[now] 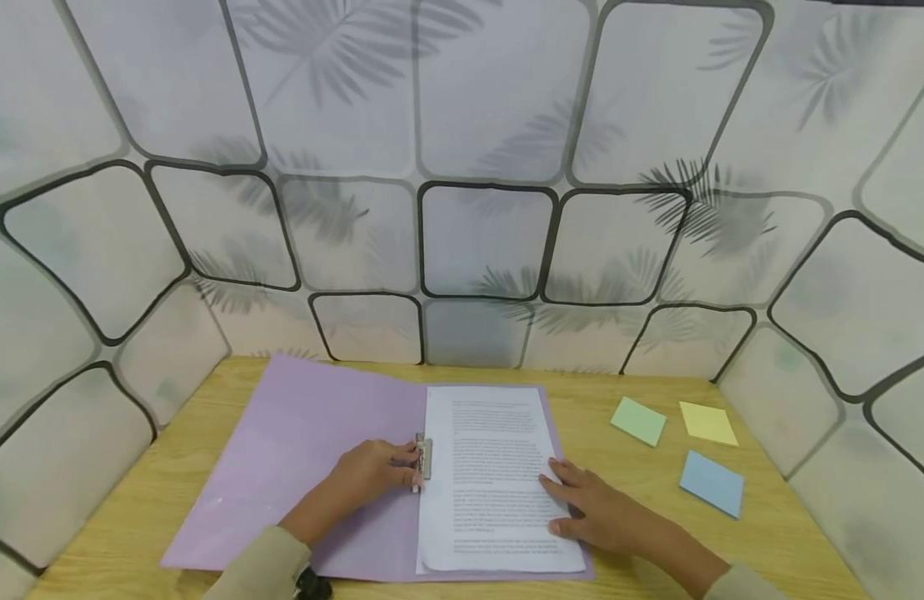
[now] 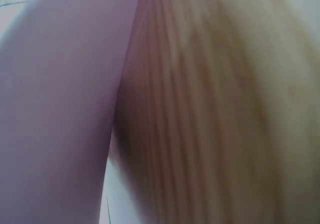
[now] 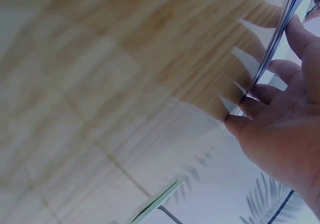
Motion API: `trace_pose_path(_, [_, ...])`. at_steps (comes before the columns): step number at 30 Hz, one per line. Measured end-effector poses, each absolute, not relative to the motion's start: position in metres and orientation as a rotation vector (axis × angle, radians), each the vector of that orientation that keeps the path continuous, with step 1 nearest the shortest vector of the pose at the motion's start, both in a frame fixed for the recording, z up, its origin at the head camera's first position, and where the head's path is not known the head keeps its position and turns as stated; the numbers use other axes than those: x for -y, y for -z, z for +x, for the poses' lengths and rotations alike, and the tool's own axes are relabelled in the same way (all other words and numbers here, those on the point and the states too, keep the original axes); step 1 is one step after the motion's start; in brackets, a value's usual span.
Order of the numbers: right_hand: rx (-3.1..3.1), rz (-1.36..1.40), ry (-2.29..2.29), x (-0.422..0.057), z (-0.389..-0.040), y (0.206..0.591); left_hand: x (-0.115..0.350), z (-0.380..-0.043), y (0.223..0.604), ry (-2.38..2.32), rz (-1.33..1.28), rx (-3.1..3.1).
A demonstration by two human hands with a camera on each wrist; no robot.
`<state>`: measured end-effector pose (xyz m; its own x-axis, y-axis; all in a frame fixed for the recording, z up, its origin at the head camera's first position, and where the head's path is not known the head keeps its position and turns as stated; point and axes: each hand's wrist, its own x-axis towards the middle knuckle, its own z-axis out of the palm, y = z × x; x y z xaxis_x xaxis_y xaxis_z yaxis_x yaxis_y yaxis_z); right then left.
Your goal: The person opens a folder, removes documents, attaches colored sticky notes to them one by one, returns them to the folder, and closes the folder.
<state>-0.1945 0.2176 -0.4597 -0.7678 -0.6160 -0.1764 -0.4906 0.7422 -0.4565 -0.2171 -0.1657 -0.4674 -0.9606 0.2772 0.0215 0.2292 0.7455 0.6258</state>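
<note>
A purple folder (image 1: 304, 433) lies spread flat on the wooden table. On its right side sits a stack of printed paper (image 1: 499, 475), with a metal clip (image 1: 426, 458) at the stack's left edge. My left hand (image 1: 367, 475) pinches the clip between thumb and fingers. Spread fingers of my right hand (image 1: 600, 512) rest on the right edge of the paper; the right wrist view shows that hand (image 3: 285, 134) along the sheets' edge. The left wrist view has only the folder cover (image 2: 55, 108) and wood, the left hand being out of sight.
Right of the folder lie a green sticky note pad (image 1: 638, 422), a yellow one (image 1: 708, 423) and a blue one (image 1: 712, 484). Patterned walls (image 1: 484, 242) enclose the table (image 1: 581, 408) at the back and both sides.
</note>
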Motion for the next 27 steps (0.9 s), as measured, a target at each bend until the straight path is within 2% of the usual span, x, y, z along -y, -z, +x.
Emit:
trace_pose_path(9, [-2.636,-0.866,0.552,-0.217,-0.196,0.463,0.176,-0.226,0.469,-1.343,0.331,-2.647])
trace_pose_path(27, [-2.638,-0.859,0.57,-0.218,-0.194,0.465,0.174,-0.239,0.461,-1.349,0.296,-2.607])
